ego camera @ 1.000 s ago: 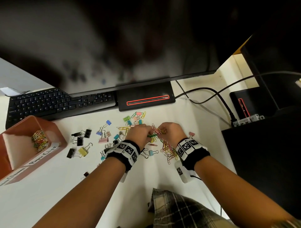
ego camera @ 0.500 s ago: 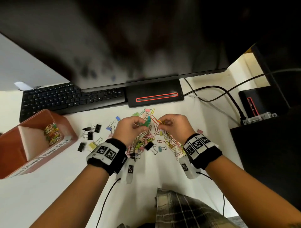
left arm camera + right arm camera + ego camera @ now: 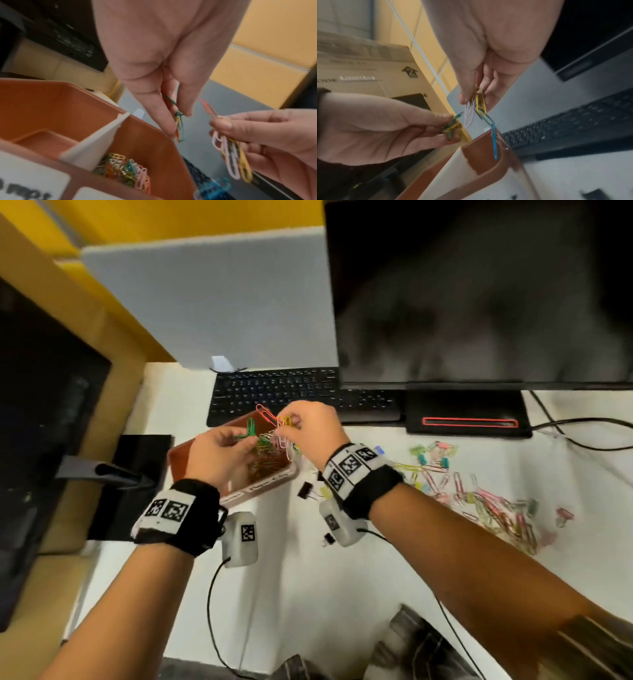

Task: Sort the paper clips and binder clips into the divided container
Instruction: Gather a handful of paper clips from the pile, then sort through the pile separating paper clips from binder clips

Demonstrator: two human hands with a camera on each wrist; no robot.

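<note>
The brown divided container point(image 3: 178, 455) stands in front of the keyboard, with a white divider point(image 3: 96, 142) and a heap of coloured paper clips point(image 3: 123, 170) in its right compartment. My left hand point(image 3: 251, 443) hovers over it and pinches a small bunch of green and yellow paper clips point(image 3: 178, 121). Just right of it, my right hand point(image 3: 291, 426) pinches a tangle of pink, yellow and red paper clips point(image 3: 229, 155); a green and a blue clip point(image 3: 494, 140) dangle from it over the container's rim point(image 3: 488, 155).
Loose paper clips point(image 3: 496, 508) and pastel binder clips point(image 3: 431, 453) lie scattered on the white desk to the right. Black binder clips point(image 3: 305, 491) lie beside the container. The keyboard point(image 3: 291, 392) and monitor base point(image 3: 469, 412) stand behind; a dark device point(image 3: 51, 422) stands at the left.
Both hands have lifted bunches of paper clips off the pile and carried them left to above the container. The head view has swung left with them.
</note>
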